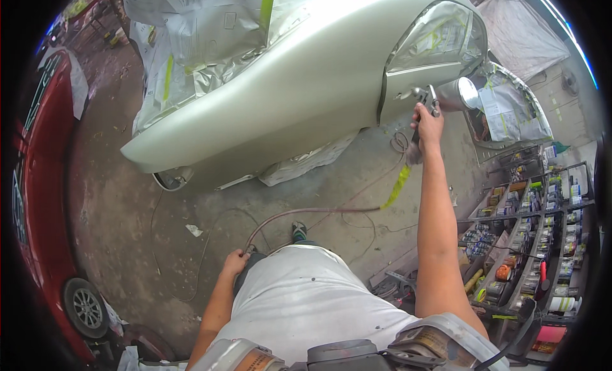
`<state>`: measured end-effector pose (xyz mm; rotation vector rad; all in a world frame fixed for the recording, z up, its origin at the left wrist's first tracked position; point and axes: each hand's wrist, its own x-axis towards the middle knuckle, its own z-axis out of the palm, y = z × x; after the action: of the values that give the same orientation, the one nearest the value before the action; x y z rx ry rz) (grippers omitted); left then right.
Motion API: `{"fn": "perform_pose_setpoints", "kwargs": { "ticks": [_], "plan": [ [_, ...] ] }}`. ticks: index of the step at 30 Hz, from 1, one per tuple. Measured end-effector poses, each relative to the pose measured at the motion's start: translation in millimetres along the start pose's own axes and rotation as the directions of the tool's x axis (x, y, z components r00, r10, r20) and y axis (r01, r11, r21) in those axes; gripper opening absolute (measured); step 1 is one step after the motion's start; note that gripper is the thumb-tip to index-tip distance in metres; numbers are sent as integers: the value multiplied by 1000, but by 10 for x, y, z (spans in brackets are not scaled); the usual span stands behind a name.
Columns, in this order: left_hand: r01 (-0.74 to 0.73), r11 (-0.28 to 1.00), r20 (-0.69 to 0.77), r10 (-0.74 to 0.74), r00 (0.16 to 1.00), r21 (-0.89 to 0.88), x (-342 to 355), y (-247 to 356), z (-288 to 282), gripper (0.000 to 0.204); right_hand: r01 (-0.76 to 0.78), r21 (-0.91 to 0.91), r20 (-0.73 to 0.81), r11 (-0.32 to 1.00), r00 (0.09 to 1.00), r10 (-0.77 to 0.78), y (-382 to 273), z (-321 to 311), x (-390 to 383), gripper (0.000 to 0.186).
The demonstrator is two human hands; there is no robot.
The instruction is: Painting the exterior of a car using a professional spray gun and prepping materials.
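Stretched out ahead on the right, my right hand (430,127) is wrapped round the handle of a spray gun (433,101) with a silver paint cup (455,94). The gun is beside the rear side of a car body (287,94) in pale silver-green. An air hose (306,211) runs from below the gun, past a strip of yellow-green tape (396,186), back to my left side. There my left hand (235,262) is closed round the hose near my hip. Masking paper (210,30) covers the car's openings, and more film and tape cover a window (433,36).
A red car (48,180) stands along the left. Racks (472,219) of bottles and cans line the right. A masked bumper-like part (513,109) sits beyond the gun. Loose hose loops (373,234) and a paper scrap (194,231) lie on the concrete floor (121,205).
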<state>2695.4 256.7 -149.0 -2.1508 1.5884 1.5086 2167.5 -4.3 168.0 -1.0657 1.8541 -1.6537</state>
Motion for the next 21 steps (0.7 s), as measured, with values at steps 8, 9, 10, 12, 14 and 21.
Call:
{"fn": "perform_pose_setpoints", "kwargs": {
  "ticks": [8,9,10,12,14,21],
  "plan": [
    [-172,977,140,155,978,125,36,-207,-330,78,-201,112,439,973,889,133,-685,474,-1548,22],
    [-298,946,71,291,954,124,33,-71,-394,77,-209,122,467,970,875,129,-750,607,-1788,22],
    [-442,897,85,439,895,27,-21,213,-545,73,-220,86,500,972,853,149,-786,733,-1987,25],
    [-509,818,161,559,813,-269,-483,988,-1031,58,-254,78,535,964,826,175,-929,1015,-2429,28],
    [-546,740,161,640,751,-393,-858,1273,-1285,54,-243,33,628,970,760,169,-984,1278,-2788,15],
    [-283,477,165,701,694,-832,-1386,1198,-1489,40,-476,158,901,865,427,70,-957,1895,-3677,56]
  ]
}}
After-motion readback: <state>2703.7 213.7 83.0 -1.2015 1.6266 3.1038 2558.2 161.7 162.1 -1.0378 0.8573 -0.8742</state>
